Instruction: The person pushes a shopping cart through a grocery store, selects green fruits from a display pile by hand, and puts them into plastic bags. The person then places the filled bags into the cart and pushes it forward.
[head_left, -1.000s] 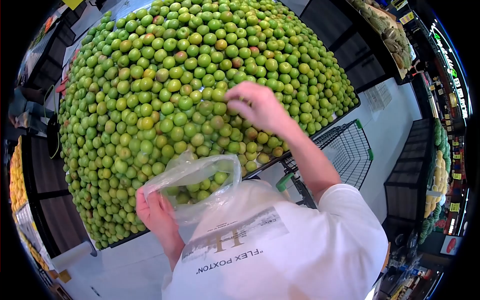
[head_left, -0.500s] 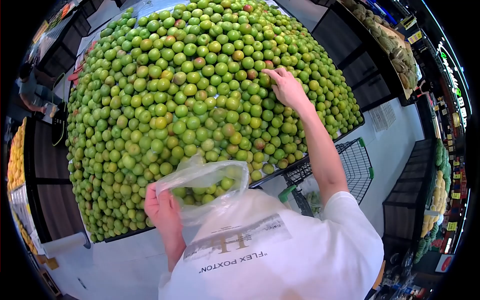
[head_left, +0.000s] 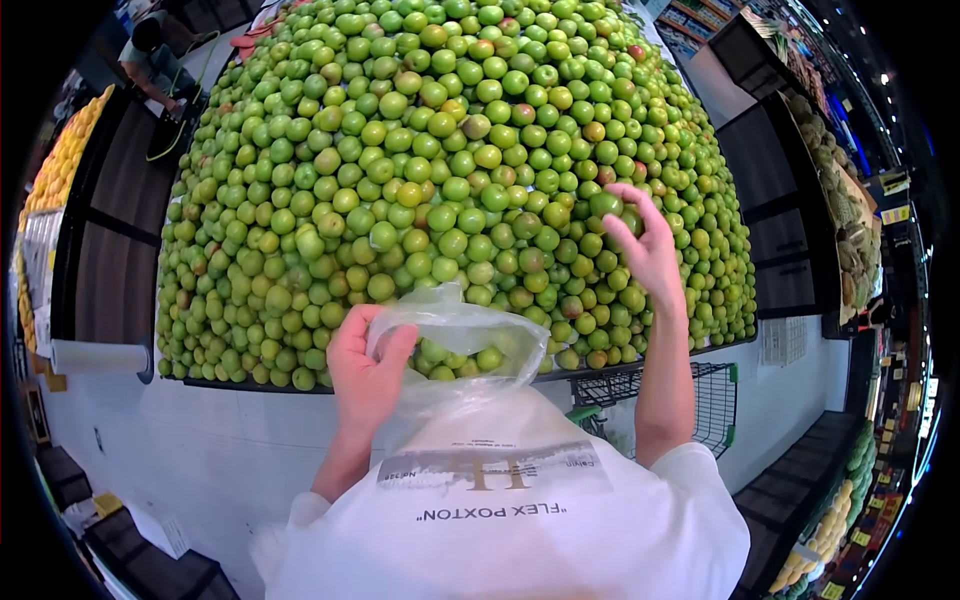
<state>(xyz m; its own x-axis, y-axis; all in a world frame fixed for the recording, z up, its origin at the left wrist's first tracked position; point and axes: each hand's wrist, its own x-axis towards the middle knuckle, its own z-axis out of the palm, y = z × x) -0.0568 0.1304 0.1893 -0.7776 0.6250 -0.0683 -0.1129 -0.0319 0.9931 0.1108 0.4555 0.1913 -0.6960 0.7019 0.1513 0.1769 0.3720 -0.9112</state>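
A large sloping heap of round green fruit (head_left: 400,190), some blushed red or yellow, fills the view in front of me. My left hand (head_left: 365,365) grips the rim of a clear plastic bag (head_left: 470,385) at the heap's near edge. The bag's mouth gapes open; whether the fruit seen through it lies inside or behind, I cannot tell. Over the right side of the heap, my right hand (head_left: 650,245) curls its thumb and fingers around a green fruit (head_left: 604,203). The palm side is partly hidden.
A dark rim (head_left: 270,387) borders the fruit stand. A wire shopping cart (head_left: 712,405) stands at the right, below my right arm. A person (head_left: 155,60) is at the far left, near yellow fruit (head_left: 65,165). More produce shelves line the right.
My right hand has drawn back from reaching into the heap and now curls around a fruit. The view has shifted; my left hand still grips the bag.
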